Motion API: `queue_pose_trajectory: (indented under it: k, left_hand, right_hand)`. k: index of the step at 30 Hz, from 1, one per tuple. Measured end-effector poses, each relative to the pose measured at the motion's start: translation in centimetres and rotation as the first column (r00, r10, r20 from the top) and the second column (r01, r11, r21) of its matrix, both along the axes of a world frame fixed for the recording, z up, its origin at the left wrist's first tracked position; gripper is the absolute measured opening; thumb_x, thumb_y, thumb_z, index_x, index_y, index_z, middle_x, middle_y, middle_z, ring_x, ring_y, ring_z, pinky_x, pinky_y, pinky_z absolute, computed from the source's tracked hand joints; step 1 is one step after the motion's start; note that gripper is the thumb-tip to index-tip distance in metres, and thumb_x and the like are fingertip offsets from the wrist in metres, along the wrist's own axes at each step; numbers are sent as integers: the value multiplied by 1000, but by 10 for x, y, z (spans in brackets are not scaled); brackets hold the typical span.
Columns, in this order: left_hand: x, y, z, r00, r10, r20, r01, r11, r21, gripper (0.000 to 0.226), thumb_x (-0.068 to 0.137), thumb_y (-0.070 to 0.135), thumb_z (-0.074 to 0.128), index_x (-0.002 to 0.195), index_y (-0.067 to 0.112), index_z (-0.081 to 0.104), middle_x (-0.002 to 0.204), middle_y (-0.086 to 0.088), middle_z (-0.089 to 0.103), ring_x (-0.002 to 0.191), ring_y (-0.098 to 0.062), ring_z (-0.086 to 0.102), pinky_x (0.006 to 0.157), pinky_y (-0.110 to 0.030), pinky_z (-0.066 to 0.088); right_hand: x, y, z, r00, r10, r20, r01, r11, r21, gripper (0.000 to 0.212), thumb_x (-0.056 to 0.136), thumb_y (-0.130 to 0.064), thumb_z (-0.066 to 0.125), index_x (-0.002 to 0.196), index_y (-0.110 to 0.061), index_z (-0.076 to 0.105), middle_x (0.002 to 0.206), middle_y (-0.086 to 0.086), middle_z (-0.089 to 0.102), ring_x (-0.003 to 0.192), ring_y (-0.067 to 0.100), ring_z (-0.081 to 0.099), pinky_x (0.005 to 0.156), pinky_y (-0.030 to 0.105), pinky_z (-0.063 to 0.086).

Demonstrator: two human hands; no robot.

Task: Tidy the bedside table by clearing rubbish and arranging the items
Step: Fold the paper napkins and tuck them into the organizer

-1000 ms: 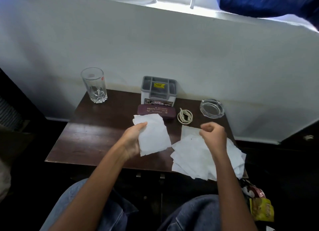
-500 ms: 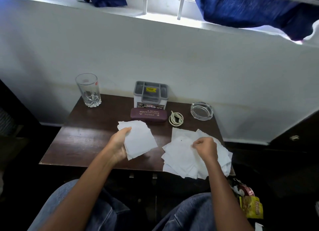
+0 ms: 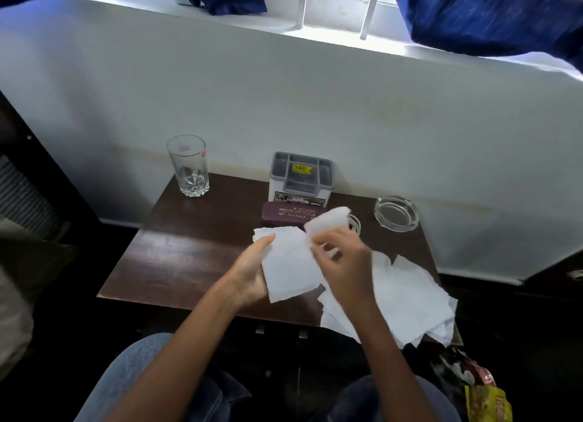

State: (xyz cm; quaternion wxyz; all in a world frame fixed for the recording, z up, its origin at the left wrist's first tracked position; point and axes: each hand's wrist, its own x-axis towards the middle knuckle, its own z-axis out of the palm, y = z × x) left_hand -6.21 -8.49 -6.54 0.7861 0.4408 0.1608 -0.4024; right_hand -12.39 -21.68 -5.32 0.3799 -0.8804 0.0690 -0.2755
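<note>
My left hand (image 3: 250, 271) holds a small stack of white paper napkins (image 3: 288, 264) above the dark wooden bedside table (image 3: 176, 257). My right hand (image 3: 342, 257) pinches one more white napkin (image 3: 328, 221) and brings it against that stack. A loose pile of white napkins (image 3: 407, 298) lies on the table's right front corner, partly under my right forearm. Behind my hands lie a maroon spectacle case (image 3: 284, 215) and a coiled cream cord (image 3: 355, 223), both partly hidden by the napkin.
A tall drinking glass (image 3: 188, 166) stands at the back left. A grey compartment organiser (image 3: 301, 178) sits at the back middle, a glass ashtray (image 3: 396, 212) at the back right. Snack wrappers (image 3: 473, 387) lie on the floor by my right knee. A white wall backs the table.
My right hand lifted a napkin off the right pile and carried it left to the stack in my left hand. The camera tilted up slightly.
</note>
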Motion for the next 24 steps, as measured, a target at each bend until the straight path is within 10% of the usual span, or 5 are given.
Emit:
queue_pose_trajectory:
  k: [4, 10, 18, 24]
  left_hand:
    - [7, 3, -1, 999, -31, 9, 32, 998, -51, 53, 99, 39, 29, 85, 7, 69, 71, -10, 72, 59, -18, 69, 59, -26, 55]
    - [11, 6, -3, 997, -66, 35, 70, 992, -109, 65, 96, 50, 28, 83, 11, 78, 92, -10, 74, 78, -21, 71, 78, -33, 53]
    - [8, 11, -6, 995, -86, 56, 86, 996, 1, 30, 93, 32, 48, 99, 10, 66, 83, -8, 75, 70, -20, 72, 67, -32, 57]
    - [9, 11, -9, 998, -27, 49, 23, 997, 80, 24, 96, 20, 46, 109, 7, 60, 86, -9, 73, 77, -23, 69, 65, -36, 53]
  right_hand:
    - [-1, 26, -16, 985, 173, -19, -168, 920, -354, 6, 75, -16, 66, 70, -14, 69, 82, -7, 71, 80, 16, 57, 58, 22, 49]
    - [-1, 26, -27, 976, 211, -51, -215, 905, -367, 3, 72, -14, 68, 71, -16, 70, 85, -8, 74, 80, 19, 63, 58, 34, 55]
    - [-5, 16, -12, 966, 206, -153, -197, 978, 72, 17, 68, -9, 62, 77, -18, 73, 90, -17, 71, 97, 9, 59, 85, 30, 45]
    - [-7, -60, -7, 937, -276, -216, 335, 884, 325, 22, 78, 7, 55, 80, -8, 72, 82, 7, 72, 76, 19, 63, 71, 29, 49]
